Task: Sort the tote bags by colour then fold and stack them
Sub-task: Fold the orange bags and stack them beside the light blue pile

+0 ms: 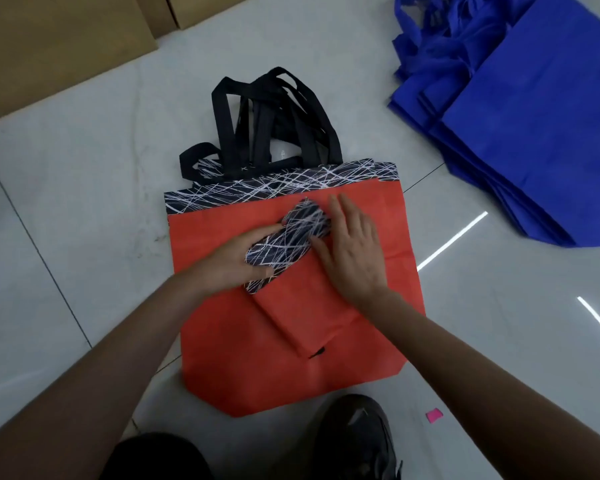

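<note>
Gripping folded tote bag (302, 317) with curled left hand (234, 259), pressing beside it with flat right hand (350, 252). Likely light, limp; pinch creases.

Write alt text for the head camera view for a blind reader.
Two hands work a folded red tote bag: the left hand grips its patterned end, the right hand presses flat on it. It lies on an unfolded red tote with black handles; blue totes sit upper right.
</note>
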Demonstrator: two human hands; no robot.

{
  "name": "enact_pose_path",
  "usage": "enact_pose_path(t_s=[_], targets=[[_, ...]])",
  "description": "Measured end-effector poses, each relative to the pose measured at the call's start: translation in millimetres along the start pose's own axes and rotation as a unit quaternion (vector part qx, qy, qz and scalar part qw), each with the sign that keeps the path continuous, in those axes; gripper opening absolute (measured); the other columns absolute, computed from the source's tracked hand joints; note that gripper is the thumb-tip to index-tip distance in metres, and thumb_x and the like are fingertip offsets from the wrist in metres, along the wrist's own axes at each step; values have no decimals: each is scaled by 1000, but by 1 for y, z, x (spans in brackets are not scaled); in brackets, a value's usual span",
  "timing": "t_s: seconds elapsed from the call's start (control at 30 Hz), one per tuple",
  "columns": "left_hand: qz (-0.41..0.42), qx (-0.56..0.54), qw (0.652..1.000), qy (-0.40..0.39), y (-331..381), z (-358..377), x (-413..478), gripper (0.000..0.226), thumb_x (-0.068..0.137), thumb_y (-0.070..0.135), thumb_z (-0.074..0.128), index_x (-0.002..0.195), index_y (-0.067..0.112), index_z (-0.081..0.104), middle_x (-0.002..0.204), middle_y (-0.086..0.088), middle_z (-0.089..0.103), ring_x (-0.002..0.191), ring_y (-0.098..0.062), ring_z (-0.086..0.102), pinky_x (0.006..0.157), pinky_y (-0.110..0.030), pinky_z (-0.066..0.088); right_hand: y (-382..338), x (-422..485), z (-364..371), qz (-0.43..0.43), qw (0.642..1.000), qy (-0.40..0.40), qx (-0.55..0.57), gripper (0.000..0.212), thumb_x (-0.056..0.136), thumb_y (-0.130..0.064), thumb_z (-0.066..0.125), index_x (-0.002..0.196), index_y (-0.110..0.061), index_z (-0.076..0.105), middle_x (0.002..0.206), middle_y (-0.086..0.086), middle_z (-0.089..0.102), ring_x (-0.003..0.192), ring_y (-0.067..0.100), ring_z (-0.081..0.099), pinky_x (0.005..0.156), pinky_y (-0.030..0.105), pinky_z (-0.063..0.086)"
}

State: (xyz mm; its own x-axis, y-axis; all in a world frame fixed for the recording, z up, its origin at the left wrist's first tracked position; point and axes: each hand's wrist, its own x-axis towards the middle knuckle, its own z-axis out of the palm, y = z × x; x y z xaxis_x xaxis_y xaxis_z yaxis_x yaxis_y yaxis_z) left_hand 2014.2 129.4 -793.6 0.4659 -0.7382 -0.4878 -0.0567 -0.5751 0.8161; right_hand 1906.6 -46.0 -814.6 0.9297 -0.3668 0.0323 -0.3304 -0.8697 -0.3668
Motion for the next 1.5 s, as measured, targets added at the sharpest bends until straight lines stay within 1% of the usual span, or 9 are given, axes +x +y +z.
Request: enact_pose_path(t_s=[0.17, 0.3, 0.4, 0.6, 0.87, 1.07, 1.3, 1.4, 1.5], targets=[[-2, 25, 989, 145, -7, -5, -4, 78, 76, 13, 75, 141, 30, 35, 126, 1, 45, 118, -9, 42, 97, -13, 29, -10, 8, 19, 56, 998, 33, 2, 58, 91, -49, 41, 120, -1, 54, 105, 18, 58, 91, 34, 53, 79, 42, 45], [-49, 4, 912, 407, -2, 22, -7, 71, 78, 19, 74, 139, 13, 39, 127, -11, 39, 109, -7, 38, 96, -12, 30, -19, 20, 21, 145, 988, 32, 38, 50, 89, -53, 52, 93, -3, 54, 89, 16, 60, 86, 36, 55, 72, 41, 39], [-39, 162, 855, 491, 0, 48, 0, 48, 90, 22, 58, 133, 5, 45, 135, -23, 37, 120, -24, 40, 105, -36, 33, -26, 21, 24, 165, 985, 49, 20, 49, 91, -52, 50, 86, -3, 53, 86, 16, 61, 84, 37, 57, 67, 42, 40], [-97, 310, 869, 374, -12, 84, 10, 67, 95, 46, 24, 146, 2, 21, 154, -20, 17, 143, -32, 12, 115, -42, 11, -22, 24, 21, 133, 990, 39, 15, 46, 93, -50, 47, 89, -5, 52, 85, 14, 63, 79, 37, 60, 59, 36, 34], [-117, 321, 868, 361, -14, 82, 11, 67, 93, 43, 28, 147, 4, 21, 155, -16, 15, 144, -26, 9, 117, -36, 6, -6, 28, 18, 38, 997, 50, -53, 42, 89, -48, 46, 72, -10, 50, 47, 5, 53, 36, 26, 51, 42, 16, 12], [-137, 319, 864, 364, -5, 92, 1, 63, 91, 37, 31, 145, 4, 28, 153, -21, 17, 143, -32, 13, 114, -37, 9, -6, 25, 23, 41, 994, 96, -45, 44, 89, -49, 42, 71, -9, 48, 49, 7, 55, 36, 28, 52, 42, 20, 24], [-163, 326, 861, 355, -7, 110, -6, 70, 86, 40, 35, 146, 5, 26, 153, -24, 14, 142, -35, 15, 114, -40, 15, -2, 22, 26, 42, 993, 105, -43, 43, 90, -48, 43, 73, -9, 48, 51, 7, 54, 38, 28, 52, 45, 16, 11], [-164, 326, 861, 353, -7, 110, -5, 72, 84, 39, 35, 146, 4, 25, 153, -25, 15, 142, -35, 14, 114, -40, 11, -4, 24, 25, 29, 989, 138, -52, 35, 91, -40, 49, 91, -6, 55, 69, 11, 62, 60, 31, 59, 47, 27, 33], [-160, 317, 866, 352, -7, 109, -7, 68, 87, 38, 34, 146, 5, 26, 153, -24, 16, 142, -33, 15, 114, -39, 12, -5, 23, 24, -88, 989, 91, -75, 45, 93, -26, 48, 135, -9, 42, 130, 17, 53, 120, 32, 46, 99, 44, 36]])
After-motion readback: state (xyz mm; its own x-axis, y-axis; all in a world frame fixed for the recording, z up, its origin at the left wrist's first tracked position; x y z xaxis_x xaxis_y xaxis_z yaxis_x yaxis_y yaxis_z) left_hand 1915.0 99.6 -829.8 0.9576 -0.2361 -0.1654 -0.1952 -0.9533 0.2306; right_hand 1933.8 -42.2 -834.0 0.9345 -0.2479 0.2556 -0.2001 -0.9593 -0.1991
